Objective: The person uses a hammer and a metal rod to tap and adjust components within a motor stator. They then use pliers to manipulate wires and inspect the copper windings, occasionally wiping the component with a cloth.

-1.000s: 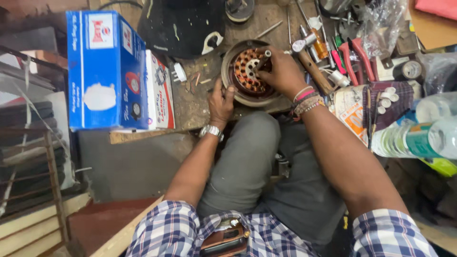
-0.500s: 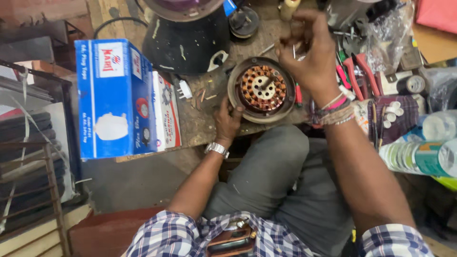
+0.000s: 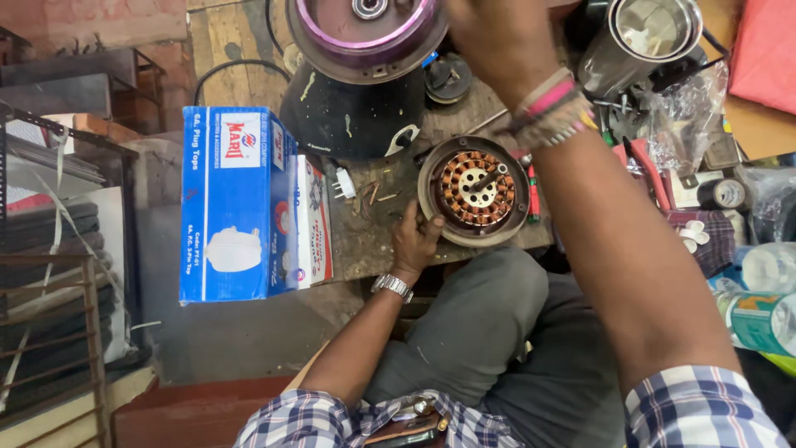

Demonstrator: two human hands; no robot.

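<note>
Head view, looking down at a seated person: left hand (image 3: 414, 241) is resting against the lower-left rim of a round motor stator (image 3: 474, 191), fingers curled onto its metal housing in a steadying hold, a metal wristwatch (image 3: 391, 287) lying across the wrist. Right hand (image 3: 497, 37) is reaching up and away from the stator toward the top edge of the picture, the forearm crossing the frame diagonally with coloured bands (image 3: 551, 112) circling the wrist; its fingers are running out of view, so whether they are apart or closed cannot be told. Stator, with copper windings ringing a pale centre, is lying flat at the near edge of a worn wooden bench (image 3: 365, 241). Beside it a blue cardboard box (image 3: 236, 203) is standing at the left, a purple-rimmed motor cover (image 3: 365, 33) is sitting on a black dome behind, and red-handled pliers (image 3: 651, 170) are lying among cluttered tools at the right, which are hard to make out individually.
</note>
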